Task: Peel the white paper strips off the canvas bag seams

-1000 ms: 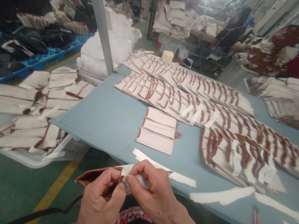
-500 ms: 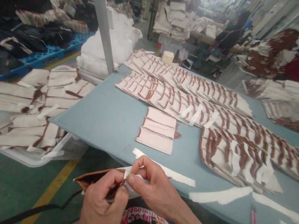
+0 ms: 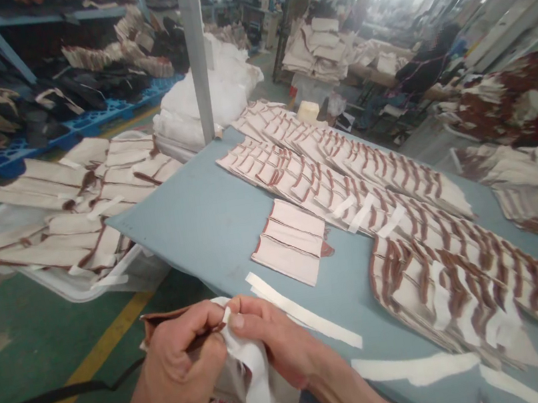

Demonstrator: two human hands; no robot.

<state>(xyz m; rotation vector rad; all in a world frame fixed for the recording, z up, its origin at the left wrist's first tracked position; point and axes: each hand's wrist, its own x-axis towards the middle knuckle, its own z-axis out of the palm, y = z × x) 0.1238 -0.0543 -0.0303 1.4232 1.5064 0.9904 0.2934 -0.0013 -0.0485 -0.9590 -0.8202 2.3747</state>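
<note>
My left hand is closed on a folded brown leather piece with pale backing, held just off the table's front edge. The fingers of my right hand pinch a white strip against the same piece, close to my left fingertips. The strip's long end hangs down over the pale backing, above my lap. Exactly where the strip meets the leather is partly hidden by my fingers. Beyond my hands, a flat pale panel with dark seams lies on the blue-grey table.
Overlapping rows of brown-edged panels run across the table, beside a thick stack. Loose cream strips lie along the near edge. A white bin of similar pieces stands left; a metal post rises at the far corner.
The white strip's end now hangs down below my hands, where it was bunched between them before. My hands stay together on the leather piece. The view has shifted slightly.
</note>
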